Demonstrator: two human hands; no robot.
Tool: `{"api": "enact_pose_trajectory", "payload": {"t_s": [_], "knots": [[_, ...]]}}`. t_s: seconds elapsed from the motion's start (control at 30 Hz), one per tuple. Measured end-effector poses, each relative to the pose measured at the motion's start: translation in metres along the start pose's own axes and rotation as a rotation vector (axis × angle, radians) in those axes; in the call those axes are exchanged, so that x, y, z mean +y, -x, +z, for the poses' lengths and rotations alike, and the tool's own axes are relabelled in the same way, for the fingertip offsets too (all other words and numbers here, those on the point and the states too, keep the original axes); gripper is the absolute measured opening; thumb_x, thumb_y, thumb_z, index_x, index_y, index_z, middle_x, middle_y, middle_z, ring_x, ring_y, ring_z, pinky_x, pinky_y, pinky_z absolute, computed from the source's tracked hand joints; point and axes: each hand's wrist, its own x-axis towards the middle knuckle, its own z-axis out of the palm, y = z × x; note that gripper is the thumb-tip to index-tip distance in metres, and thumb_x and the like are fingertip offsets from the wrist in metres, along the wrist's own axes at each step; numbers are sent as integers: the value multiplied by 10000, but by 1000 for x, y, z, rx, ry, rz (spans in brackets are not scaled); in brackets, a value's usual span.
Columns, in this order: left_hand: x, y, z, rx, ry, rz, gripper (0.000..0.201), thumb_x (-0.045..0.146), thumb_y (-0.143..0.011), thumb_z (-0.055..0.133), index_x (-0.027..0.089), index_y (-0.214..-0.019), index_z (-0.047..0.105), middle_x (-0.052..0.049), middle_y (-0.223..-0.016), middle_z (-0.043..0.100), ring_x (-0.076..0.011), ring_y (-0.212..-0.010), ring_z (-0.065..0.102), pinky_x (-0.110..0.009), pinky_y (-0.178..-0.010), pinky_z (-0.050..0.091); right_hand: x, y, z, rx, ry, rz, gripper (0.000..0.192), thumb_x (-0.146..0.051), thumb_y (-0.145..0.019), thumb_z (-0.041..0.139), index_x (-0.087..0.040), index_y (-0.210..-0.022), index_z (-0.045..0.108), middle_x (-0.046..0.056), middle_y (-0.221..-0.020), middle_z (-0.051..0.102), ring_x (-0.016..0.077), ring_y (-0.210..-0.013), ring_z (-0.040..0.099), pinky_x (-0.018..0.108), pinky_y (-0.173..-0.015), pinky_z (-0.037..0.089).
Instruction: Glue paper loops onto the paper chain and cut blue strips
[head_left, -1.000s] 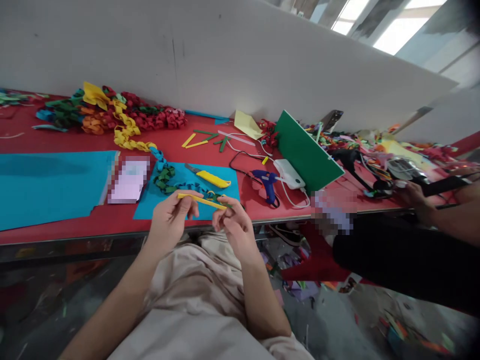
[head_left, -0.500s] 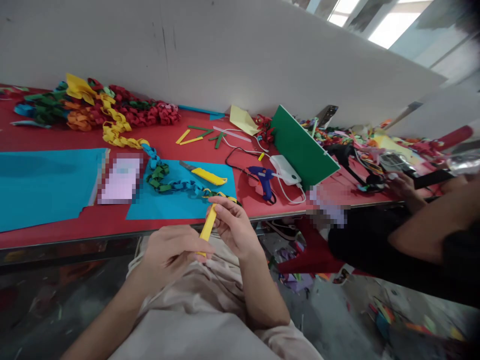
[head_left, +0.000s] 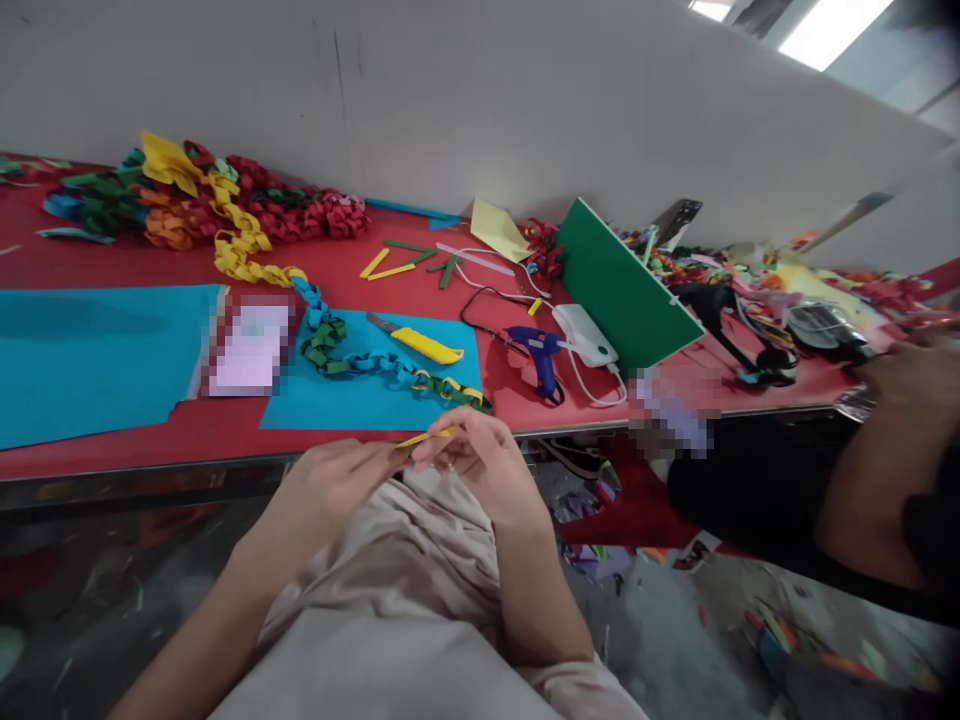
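I hold a thin yellow paper strip (head_left: 424,437) between my 2 hands, just in front of the near edge of the red worktop (head_left: 525,330). My left hand (head_left: 337,490) has its grip pinched on the strip's left end; my right hand (head_left: 480,462) has its grip pinched on the right end. The strip lies nearly level, tilted slightly up to the right, above my lap. On the worktop just beyond my hands, a paper chain (head_left: 375,362) of green, blue and yellow links trails across a blue paper sheet (head_left: 352,405). A yellow utility knife (head_left: 416,340) lies on that sheet. A blue glue gun (head_left: 541,358) sits to the right, beside a green board (head_left: 626,290). Another person's arm (head_left: 877,450) shows at far right.
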Motion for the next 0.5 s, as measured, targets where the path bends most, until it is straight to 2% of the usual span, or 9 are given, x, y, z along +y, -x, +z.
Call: {"api": "enact_pose_trajectory", "payload": {"t_s": [0.13, 0.23, 0.37, 0.4, 0.5], "knots": [[-5, 5, -2, 12, -28, -21, 340, 84, -976, 530, 179, -1278, 654, -144, -1316, 735, -290, -1076, 768, -423, -878, 660, -3, 6, 2, -5, 0, 15, 374, -578, -866, 775, -208, -835, 732, 41, -684, 757, 159, -568, 679, 266, -587, 456], [-6, 7, -2, 72, -33, 1, 388, 117, -970, 568, 215, -1340, 634, -144, -1393, 698, -307, -1163, 746, -448, -926, 660, -5, 9, 1, -19, -22, 49, 307, -495, -843, 826, -212, -854, 706, 31, -694, 771, 155, -577, 697, 252, -578, 449], [-6, 3, -2, 241, -148, -21, 349, 79, -966, 603, 222, -1274, 682, -112, -1281, 763, -256, -1089, 777, -369, -941, 642, -1, 12, 1, -128, -26, 144, 345, -421, -876, 814, -236, -1128, 671, 27, -797, 816, 164, -676, 762, 224, -567, 452], [-5, 0, -2, 293, -180, -39, 325, 72, -964, 612, 216, -1240, 703, -100, -1224, 786, -235, -1032, 792, -331, -916, 638, 1, 12, 3, -156, -21, 171, 353, -427, -878, 812, -228, -1127, 661, 34, -813, 821, 169, -690, 772, 220, -564, 454], [2, -13, -4, 437, -227, -131, 208, 101, -964, 655, 210, -1095, 773, -49, -1027, 834, -167, -816, 804, -220, -757, 608, 12, 11, 10, -183, -19, 204, 348, -473, -855, 824, -197, -951, 635, 56, -803, 817, 169, -654, 769, 216, -550, 447]]}}
